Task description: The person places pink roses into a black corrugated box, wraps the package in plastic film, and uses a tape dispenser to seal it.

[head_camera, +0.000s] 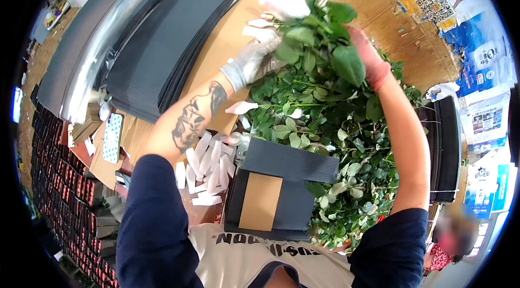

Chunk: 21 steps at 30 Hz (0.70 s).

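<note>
A leafy bunch of roses [321, 40] is held up above the pile of cut stems. My left hand [258, 60], in a pale grey glove, grips the bunch near its flower end, its fingers partly behind leaves. White foam net sleeves [260, 33] cover the blooms there. My right hand [367, 54], in a pink glove, is closed around the stem side, its fingertips hidden by foliage. Beneath both hands spreads a heap of green rose stems [357, 150]. One sleeved rose head [241, 107] pokes out of the heap on the left.
Loose foam net sleeves [211, 164] lie left of a dark corrugated-sheet stack with a cardboard piece [261, 202] on it. Larger dark corrugated sheets [174, 32] stand upper left, near a phone [112, 137]. Another dark stack [445, 150] is at right. A person [440, 239] appears lower right.
</note>
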Each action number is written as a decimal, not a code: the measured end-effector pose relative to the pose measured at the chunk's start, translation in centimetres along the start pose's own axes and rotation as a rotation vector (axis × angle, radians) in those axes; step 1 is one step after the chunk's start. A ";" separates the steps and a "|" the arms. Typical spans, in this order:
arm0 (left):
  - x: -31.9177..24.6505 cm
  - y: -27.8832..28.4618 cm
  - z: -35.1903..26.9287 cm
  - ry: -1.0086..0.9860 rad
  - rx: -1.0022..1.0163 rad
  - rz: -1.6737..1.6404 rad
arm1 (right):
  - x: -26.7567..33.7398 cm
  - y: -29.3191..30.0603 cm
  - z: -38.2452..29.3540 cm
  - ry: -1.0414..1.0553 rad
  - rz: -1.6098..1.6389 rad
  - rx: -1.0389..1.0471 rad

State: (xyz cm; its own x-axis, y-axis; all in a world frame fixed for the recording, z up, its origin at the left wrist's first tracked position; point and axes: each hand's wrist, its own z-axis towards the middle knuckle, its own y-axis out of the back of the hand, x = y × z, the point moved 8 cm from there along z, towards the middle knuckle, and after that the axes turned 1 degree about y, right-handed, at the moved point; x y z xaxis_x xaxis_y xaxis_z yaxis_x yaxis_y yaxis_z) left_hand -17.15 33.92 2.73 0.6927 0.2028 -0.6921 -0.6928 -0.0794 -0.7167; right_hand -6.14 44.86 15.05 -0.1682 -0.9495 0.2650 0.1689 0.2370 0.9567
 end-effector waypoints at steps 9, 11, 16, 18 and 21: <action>-4.2 -2.8 0.2 -0.079 0.092 -0.056 | -0.2 0.1 -0.9 -0.011 -0.025 0.000; -3.4 -4.1 0.2 -0.171 0.079 0.500 | -1.5 3.9 -2.8 0.015 -0.227 -0.107; 4.1 -0.3 -5.7 0.038 0.245 2.058 | 1.1 20.8 -9.7 -0.190 -0.333 -0.247; 4.8 0.6 -6.2 -0.018 0.244 2.149 | 0.1 27.2 -15.5 -0.268 -0.422 -0.364; 5.4 0.7 -5.4 0.003 0.229 2.106 | 0.5 35.3 -27.0 -0.428 -0.545 -0.533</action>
State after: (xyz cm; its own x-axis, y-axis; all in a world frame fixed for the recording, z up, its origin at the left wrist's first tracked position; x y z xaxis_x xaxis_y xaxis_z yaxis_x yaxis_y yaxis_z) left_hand -12.82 29.70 -1.91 -0.9690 -0.0110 -0.2469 -0.2463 -0.0390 0.9684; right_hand 25.98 47.25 45.73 -0.6903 -0.7181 -0.0883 0.3719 -0.4568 0.8081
